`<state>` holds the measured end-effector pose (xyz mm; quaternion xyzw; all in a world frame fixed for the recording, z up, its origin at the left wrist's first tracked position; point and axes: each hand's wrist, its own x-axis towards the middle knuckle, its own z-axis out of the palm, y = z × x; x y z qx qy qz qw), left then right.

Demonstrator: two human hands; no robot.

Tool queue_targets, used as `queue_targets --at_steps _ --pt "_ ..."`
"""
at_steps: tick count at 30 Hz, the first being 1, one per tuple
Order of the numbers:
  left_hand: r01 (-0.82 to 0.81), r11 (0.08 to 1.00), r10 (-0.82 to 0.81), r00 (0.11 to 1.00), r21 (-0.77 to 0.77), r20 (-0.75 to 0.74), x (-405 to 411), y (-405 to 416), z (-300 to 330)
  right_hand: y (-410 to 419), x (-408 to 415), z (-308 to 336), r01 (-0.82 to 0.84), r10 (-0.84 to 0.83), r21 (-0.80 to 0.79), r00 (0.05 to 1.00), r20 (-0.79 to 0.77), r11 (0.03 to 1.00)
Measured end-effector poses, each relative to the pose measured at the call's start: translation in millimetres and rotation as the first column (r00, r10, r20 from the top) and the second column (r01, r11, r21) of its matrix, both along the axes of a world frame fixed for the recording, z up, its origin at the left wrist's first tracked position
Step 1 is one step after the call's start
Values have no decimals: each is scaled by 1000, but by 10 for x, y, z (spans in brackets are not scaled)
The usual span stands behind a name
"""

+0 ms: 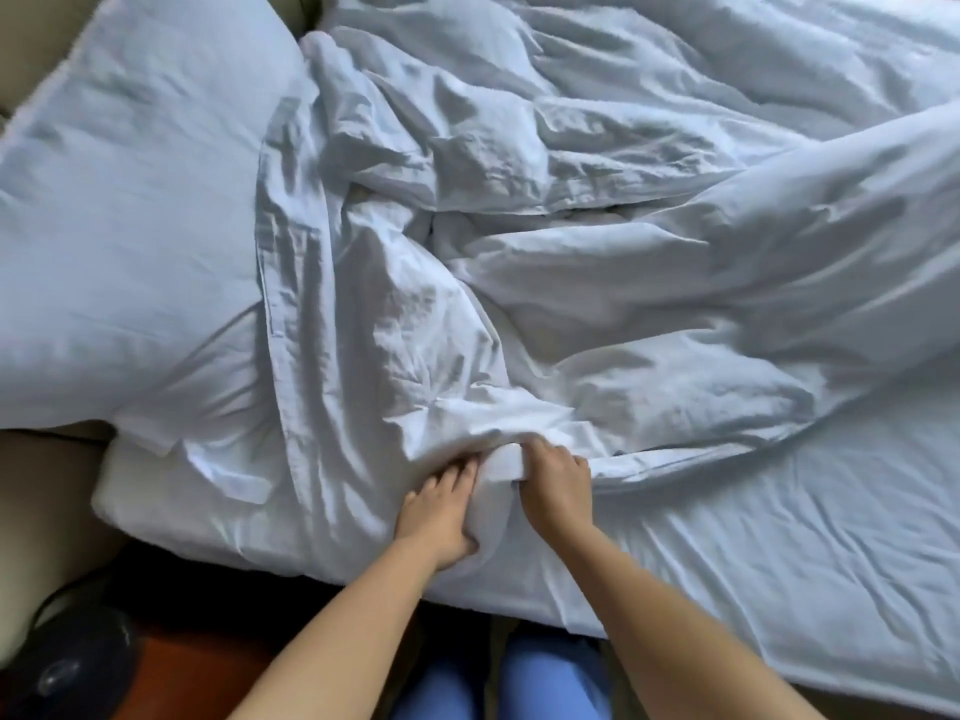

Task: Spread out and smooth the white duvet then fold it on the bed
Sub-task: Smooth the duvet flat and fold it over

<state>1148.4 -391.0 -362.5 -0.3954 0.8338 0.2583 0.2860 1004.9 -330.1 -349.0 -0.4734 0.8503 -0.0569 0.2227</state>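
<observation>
The right hand [553,483] is pinching the white duvet's [519,262] near edge; the left hand [441,511] is pressing flat beside it; the bulk is lying bunched beyond both.

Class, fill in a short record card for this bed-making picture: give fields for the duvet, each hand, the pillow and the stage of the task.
duvet: white duvet, crumpled in a heap across the bed, not spread out
left hand: left hand lies on the duvet's near edge, fingers fairly straight
right hand: right hand has a curled grip on a bunched fold of the duvet
pillow: pillow on the left, beside the duvet
stage: smoothing not yet done, no fold made
</observation>
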Motion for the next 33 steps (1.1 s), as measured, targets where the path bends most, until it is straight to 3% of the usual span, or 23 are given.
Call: queue_targets --at_steps 3,6,9,12,16,18,20,22,26,29,31,33 --pt "-212 977 209 970 -14 -124 -231 -366 396 -404 -107 581 132 -125 -171 991 53 976" --pt "-476 879 441 835 -30 -328 -525 -745 922 -859 -268 1209 182 -156 -305 982 107 935" --pt "-564 808 442 771 -170 -458 -761 -1148 1493 -1247 -465 1692 138 -132 -370 990 40 919" --pt "-643 723 483 731 -251 -481 -965 -1630 1924 -1534 -693 1945 212 -246 -322 967 -68 923" --pt "-604 747 478 778 -276 -409 -1252 -2060 2215 -1839 -905 1964 378 -373 -11 919 129 926" --pt "-518 796 425 846 -312 -322 -1304 -2168 2185 -1927 -1003 1888 335 -358 135 907 221 932" --pt "-416 865 355 902 -279 -244 -1288 -2337 2026 -2011 -1114 1762 251 -294 183 918 268 950" --pt "-351 921 312 924 -171 -221 -1270 -2551 1862 -2136 -1197 1610 268 -333 225 882 333 937" --pt "-345 916 304 930 -206 -207 -1314 -2929 1740 -2601 -1195 1544 316 -353 159 855 381 935" --pt "-531 813 425 821 -237 -383 -1521 -3452 1974 -3275 -1294 2004 382 -321 -74 854 410 921" --pt "-703 679 451 628 -213 -634 -1774 -4005 2397 -3907 -1454 2499 349 -205 -336 895 395 875" --pt "-795 588 343 410 -147 -845 -1987 -4565 2968 -4548 -1589 3076 275 -40 -590 924 380 759"
